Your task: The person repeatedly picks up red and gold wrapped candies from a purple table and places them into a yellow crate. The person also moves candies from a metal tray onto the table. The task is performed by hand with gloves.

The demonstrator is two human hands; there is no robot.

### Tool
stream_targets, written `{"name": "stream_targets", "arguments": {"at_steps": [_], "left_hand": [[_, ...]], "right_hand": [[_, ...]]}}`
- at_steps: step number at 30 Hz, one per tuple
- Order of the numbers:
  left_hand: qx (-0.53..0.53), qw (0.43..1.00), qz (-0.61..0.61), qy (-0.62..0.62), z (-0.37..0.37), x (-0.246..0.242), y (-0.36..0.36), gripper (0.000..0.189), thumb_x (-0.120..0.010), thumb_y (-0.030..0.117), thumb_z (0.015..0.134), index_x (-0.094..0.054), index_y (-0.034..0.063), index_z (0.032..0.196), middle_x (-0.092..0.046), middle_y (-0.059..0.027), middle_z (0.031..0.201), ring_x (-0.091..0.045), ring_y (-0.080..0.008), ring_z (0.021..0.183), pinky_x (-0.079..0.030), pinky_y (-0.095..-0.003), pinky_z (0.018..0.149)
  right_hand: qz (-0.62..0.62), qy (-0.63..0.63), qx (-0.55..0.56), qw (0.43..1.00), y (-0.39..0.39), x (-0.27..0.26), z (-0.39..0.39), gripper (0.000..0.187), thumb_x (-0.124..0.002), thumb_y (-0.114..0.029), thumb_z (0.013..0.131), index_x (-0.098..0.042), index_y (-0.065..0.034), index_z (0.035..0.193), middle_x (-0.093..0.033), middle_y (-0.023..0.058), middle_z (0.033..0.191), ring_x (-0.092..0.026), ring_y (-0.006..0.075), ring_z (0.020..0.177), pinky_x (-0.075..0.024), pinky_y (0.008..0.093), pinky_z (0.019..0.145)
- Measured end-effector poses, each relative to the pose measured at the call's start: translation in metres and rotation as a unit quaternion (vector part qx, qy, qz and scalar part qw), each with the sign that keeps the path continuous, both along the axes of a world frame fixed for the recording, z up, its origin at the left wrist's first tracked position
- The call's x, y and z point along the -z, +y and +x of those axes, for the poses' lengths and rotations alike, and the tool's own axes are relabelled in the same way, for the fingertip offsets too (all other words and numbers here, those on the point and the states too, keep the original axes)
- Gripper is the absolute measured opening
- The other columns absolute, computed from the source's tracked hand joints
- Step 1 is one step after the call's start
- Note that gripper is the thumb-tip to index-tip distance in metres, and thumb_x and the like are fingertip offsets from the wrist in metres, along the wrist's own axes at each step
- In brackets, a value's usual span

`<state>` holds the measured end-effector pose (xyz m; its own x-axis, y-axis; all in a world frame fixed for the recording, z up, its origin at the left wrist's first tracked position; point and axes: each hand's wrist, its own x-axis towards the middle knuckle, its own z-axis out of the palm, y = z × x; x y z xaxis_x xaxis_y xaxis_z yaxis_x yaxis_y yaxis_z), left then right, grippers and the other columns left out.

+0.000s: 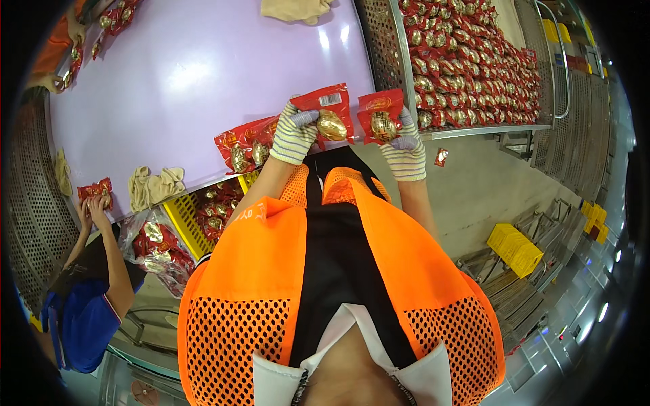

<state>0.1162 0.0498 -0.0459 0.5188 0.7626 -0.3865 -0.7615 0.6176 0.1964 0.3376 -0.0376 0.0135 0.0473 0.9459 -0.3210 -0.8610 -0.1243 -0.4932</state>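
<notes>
Both my hands wear striped knit gloves. My left hand (296,133) grips a red plastic packet with a gold egg-shaped item (332,125), its thumb on the packet's face, over the table's front edge. In my right hand (406,147) is a similar red packet (381,119), held just to the right of the first, with a narrow gap between them. Several more red and gold packets (238,152) lie on the pale lilac tabletop (203,91), beside and partly behind my left hand. A perforated metal tray (472,66) at the right holds rows of such packets.
Beige cloths (155,187) lie on the table. A yellow crate (189,218) and a clear plastic bag (160,243) with packets are below its edge. Co-workers' hands (94,210) handle packets at the left and upper left. One small packet (441,157) lies on the floor; yellow crates (515,249) stand at right.
</notes>
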Motion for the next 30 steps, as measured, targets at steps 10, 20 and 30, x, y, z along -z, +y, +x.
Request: {"name": "stream_targets", "arguments": {"at_steps": [10, 20, 30], "left_hand": [[-0.08, 0.985, -0.132, -0.081, -0.049, 0.012, -0.003, 0.022, -0.066, 0.004, 0.089, -0.062, 0.0016, 0.11, -0.069, -0.0116, 0.105, -0.067, -0.0281, 0.099, -0.056, -0.0477, 0.093], [-0.222, 0.974, -0.015, -0.042, -0.109, -0.032, -0.049, 0.048, -0.067, 0.009, 0.087, -0.053, 0.0076, 0.133, -0.059, -0.0121, 0.129, -0.055, -0.0278, 0.124, -0.05, -0.0475, 0.1], [-0.449, 0.879, -0.156, 0.036, -0.195, 0.027, -0.137, 0.036, -0.066, 0.01, 0.082, -0.061, 0.0097, 0.117, -0.068, -0.0065, 0.106, -0.066, -0.0249, 0.1, -0.054, -0.0476, 0.092]], "right_hand": [[0.182, -0.755, -0.239, 0.583, 0.022, 0.064, -0.065, 0.059, -0.062, -0.001, 0.068, -0.057, -0.0081, 0.127, -0.051, 0.0198, 0.129, -0.048, 0.0415, 0.122, -0.0414, 0.0463, 0.105], [0.236, -0.75, -0.361, 0.501, 0.115, 0.021, -0.079, 0.055, -0.07, -0.009, 0.072, -0.06, -0.0113, 0.126, -0.056, 0.0181, 0.128, -0.053, 0.0386, 0.118, -0.0442, 0.044, 0.103], [0.403, -0.699, -0.438, 0.396, 0.346, 0.006, -0.259, 0.041, -0.067, -0.014, 0.081, -0.063, -0.0121, 0.122, -0.06, 0.0157, 0.123, -0.055, 0.0357, 0.115, -0.0464, 0.043, 0.099]]}}
